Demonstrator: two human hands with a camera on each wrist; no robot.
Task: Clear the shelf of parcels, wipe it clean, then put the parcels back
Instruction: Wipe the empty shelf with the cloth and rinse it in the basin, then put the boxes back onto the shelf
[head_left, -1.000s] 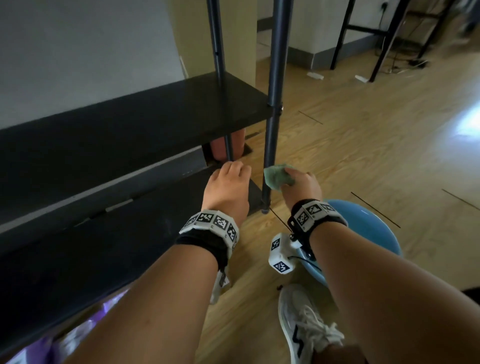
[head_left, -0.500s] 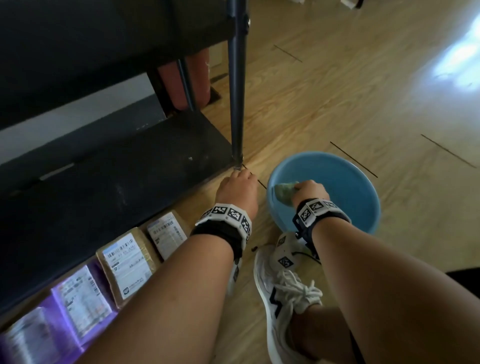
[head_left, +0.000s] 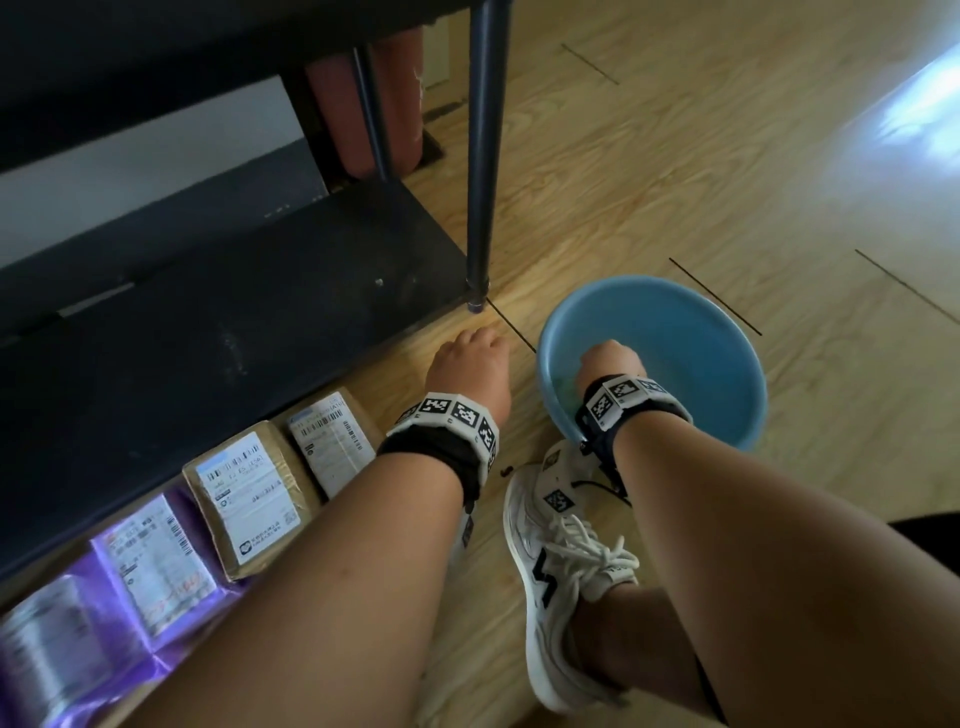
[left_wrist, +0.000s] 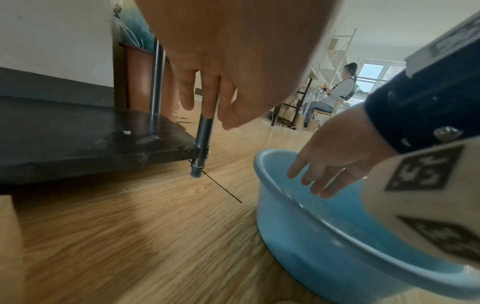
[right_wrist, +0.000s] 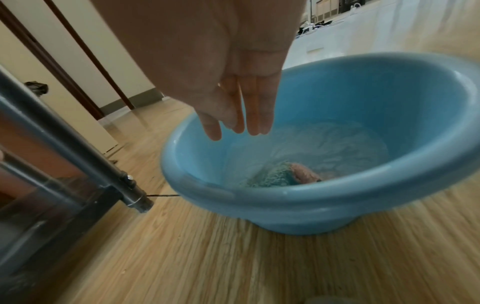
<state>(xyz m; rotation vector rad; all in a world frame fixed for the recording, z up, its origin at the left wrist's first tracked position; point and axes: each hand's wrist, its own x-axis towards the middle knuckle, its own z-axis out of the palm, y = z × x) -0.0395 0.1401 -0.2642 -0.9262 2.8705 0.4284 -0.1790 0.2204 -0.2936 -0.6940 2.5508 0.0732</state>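
Item: wiping done, I judge; cloth (right_wrist: 272, 176) in basin (right_wrist: 324, 197), my right hand (right_wrist: 233, 98) slack above it, left hand (left_wrist: 223, 86) slack, empty. Parcels (head_left: 249, 499) on floor by shelf (head_left: 234, 322); next, restock

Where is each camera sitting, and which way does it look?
Head: on the person's head, looking down at the floor; shows both forearms, the left hand, the right hand and a shoe.
Left wrist: low by the floor, looking along the left hand's fingers toward the shelf.
Right wrist: just over the blue basin, looking along the right hand's straight fingers at the cloth in the water.
Shared: all three show the blue basin and the shelf's metal post.
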